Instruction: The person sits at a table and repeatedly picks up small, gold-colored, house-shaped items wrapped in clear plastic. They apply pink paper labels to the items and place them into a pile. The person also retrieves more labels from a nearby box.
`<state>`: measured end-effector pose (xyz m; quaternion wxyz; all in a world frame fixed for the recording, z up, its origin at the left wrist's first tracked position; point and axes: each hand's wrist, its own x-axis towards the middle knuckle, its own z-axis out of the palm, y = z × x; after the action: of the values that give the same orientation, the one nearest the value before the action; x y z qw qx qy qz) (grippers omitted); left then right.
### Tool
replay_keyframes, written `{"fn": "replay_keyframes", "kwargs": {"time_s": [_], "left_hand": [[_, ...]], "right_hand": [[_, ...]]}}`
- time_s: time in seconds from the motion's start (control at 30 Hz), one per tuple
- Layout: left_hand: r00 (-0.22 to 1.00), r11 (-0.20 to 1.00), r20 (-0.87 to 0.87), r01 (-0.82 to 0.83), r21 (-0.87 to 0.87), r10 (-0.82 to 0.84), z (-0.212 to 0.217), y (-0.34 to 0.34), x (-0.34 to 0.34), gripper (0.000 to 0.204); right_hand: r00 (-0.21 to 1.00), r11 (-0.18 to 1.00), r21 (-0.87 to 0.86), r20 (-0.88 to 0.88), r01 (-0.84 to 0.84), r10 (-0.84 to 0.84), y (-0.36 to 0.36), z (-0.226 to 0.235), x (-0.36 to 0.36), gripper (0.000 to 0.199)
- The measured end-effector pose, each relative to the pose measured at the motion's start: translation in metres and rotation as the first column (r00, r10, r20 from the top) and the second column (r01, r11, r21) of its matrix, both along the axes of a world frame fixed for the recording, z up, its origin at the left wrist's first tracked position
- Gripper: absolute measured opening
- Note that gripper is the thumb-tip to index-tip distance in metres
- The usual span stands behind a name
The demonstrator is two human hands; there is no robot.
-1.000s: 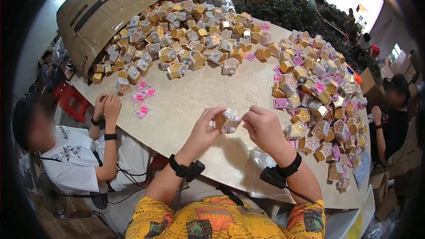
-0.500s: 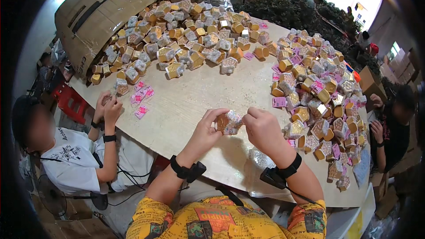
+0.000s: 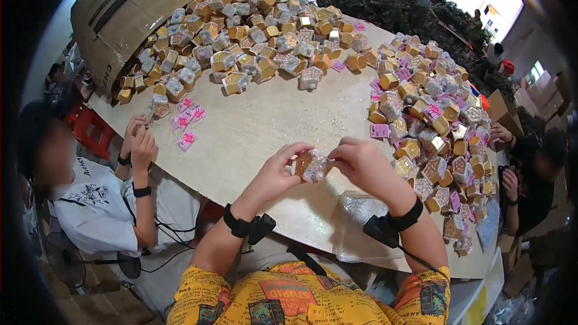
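Just above the table in front of me, my left hand (image 3: 276, 174) grips a small house-shaped ornament (image 3: 313, 166), gold-brown with silvery glittering trim. At the ornament's right edge, the thumb and fingers of my right hand (image 3: 368, 165) are pinched together. Whatever sits between those fingertips is too small to make out. Below my right wrist lies a clear plastic bag or wrap (image 3: 361, 207) at the table's near edge.
Similar ornaments spill from a tipped cardboard box (image 3: 129, 21) at the far left. Another heap of ornaments (image 3: 435, 114) with pink tags covers the right side. Pink cards (image 3: 188, 114) lie left. Co-workers sit on both sides; the left one's hands (image 3: 139, 138) are at the table edge.
My right hand has turned slightly and risen a little beside the ornament, which my left hand still holds. The right co-worker's hand has moved toward the right heap.
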<state>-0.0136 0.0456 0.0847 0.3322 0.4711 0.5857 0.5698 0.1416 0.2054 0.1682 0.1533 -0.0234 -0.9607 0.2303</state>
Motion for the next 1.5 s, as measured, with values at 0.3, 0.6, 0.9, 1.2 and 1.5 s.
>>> {"fn": "replay_keyframes", "kwargs": {"time_s": [0.3, 0.6, 0.9, 1.2, 1.5], "left_hand": [[0.998, 1.0, 0.052, 0.026, 0.008, -0.026, 0.011, -0.013, 0.01, 0.06], [0.993, 0.997, 0.099, 0.068, -0.042, -0.064, 0.016, -0.023, 0.025, 0.062], [0.985, 0.982, -0.029, 0.165, -0.093, -0.168, 0.036, -0.02, 0.046, 0.061], [0.999, 0.995, 0.0, 0.04, -0.097, -0.04, 0.043, -0.001, 0.073, 0.065], [0.907, 0.951, -0.353, -0.287, -0.113, 0.231, 0.04, -0.043, 0.101, 0.037]], "right_hand": [[0.953, 0.697, -0.7, 0.292, 0.156, 0.08, 0.006, 0.016, 0.003, 0.006], [0.965, 0.693, -0.717, 0.23, 0.082, 0.124, 0.003, 0.007, 0.01, 0.01], [0.914, 0.623, -0.782, 0.247, -0.008, 0.322, 0.019, -0.013, 0.029, 0.023], [0.927, 0.755, -0.654, 0.254, -0.044, 0.275, 0.048, 0.008, 0.042, 0.025], [0.772, 0.794, 0.195, -0.45, 0.575, -0.448, 0.246, 0.133, 0.142, 0.018]]}}
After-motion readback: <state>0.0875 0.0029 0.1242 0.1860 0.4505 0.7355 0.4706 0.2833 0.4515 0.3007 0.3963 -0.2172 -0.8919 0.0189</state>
